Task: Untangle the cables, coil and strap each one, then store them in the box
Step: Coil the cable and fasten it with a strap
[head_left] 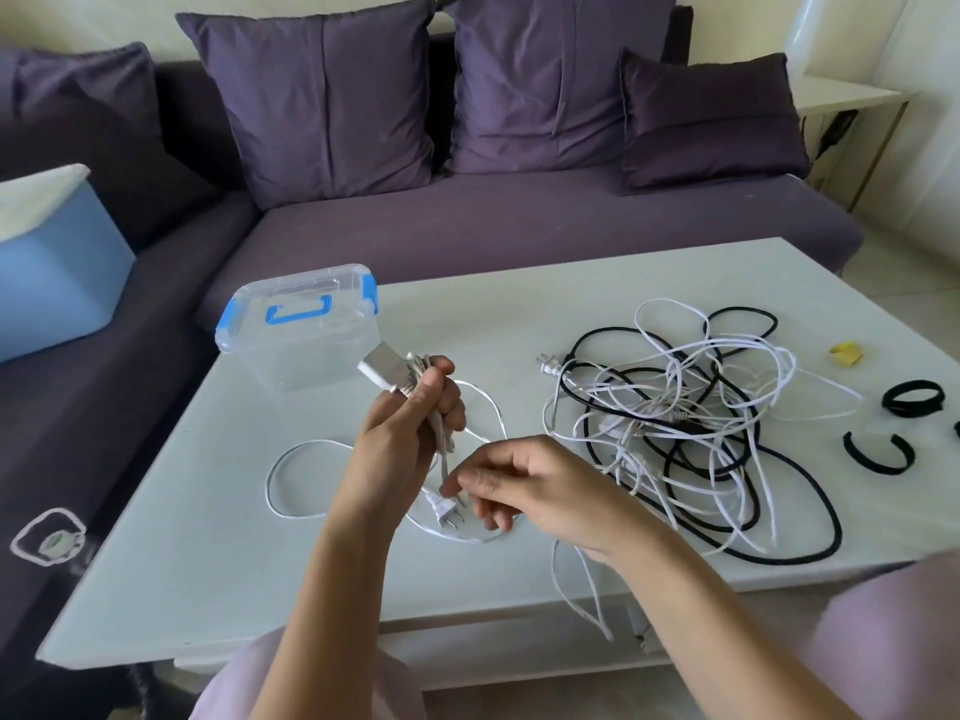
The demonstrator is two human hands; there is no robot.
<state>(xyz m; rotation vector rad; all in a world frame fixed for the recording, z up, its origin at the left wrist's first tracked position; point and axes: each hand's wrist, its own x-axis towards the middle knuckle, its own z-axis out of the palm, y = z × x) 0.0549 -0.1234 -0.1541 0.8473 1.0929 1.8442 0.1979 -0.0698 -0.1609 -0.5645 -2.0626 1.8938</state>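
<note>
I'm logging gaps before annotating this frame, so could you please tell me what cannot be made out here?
Head view:
- Right hand: whether it pinches the white cable near the plug; its own fingers hide the contact.
- Tangle: number of cables; strands overlap.
- Yellow item: too small to identify.
- Dark strap-like thing: cut off by the right edge.
</note>
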